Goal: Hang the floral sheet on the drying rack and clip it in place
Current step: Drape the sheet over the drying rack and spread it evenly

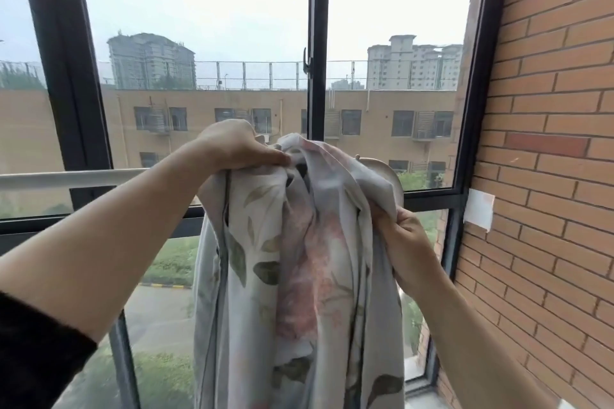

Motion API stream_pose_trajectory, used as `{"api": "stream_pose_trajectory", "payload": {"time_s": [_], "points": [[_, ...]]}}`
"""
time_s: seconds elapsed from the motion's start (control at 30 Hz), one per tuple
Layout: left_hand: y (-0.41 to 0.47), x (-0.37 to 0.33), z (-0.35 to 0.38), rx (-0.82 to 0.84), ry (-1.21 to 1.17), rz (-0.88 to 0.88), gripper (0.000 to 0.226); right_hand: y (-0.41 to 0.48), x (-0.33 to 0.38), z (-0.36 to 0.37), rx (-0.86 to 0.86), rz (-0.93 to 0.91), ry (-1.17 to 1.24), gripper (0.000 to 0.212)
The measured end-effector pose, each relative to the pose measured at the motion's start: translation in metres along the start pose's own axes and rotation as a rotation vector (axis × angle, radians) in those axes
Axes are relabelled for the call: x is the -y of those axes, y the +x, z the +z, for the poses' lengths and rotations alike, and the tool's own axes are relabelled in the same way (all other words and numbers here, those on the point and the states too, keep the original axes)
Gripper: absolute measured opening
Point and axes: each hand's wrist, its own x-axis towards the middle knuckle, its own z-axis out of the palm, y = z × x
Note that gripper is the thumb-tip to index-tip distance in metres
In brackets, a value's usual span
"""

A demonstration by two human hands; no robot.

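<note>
The floral sheet (292,269), pale grey with green leaves and pink flowers, hangs bunched over the white bar of the drying rack (73,178) and falls out of view at the bottom. My left hand (239,146) grips the gathered top of the sheet right at the bar. My right hand (403,236) pinches a fold on the sheet's right side, lower down. The curved right end of the rack (388,173) shows behind the cloth. No clip is visible.
A large window with dark frames (317,43) stands right behind the rack. A brick wall (548,143) closes the right side, with a white patch (478,211) stuck on it. The rack bar runs bare to the left.
</note>
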Motion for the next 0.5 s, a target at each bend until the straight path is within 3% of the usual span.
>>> {"api": "stream_pose_trajectory", "payload": {"time_s": [0.17,0.27,0.4,0.5], "points": [[0.014,-0.001,-0.004,-0.032,-0.261,0.029,0.058,0.05,0.029,-0.01,-0.019,-0.042,0.012,0.025],[0.031,-0.007,-0.021,-0.194,-0.371,0.026,0.051,0.079,0.039,-0.014,-0.031,-0.074,0.001,0.025],[0.06,-0.027,-0.05,-0.482,-0.35,0.046,0.05,0.123,0.057,-0.015,-0.057,-0.125,0.076,0.023],[0.08,-0.036,-0.048,-0.562,-0.241,0.022,0.052,0.16,0.059,-0.018,-0.115,-0.155,0.01,0.027]]}}
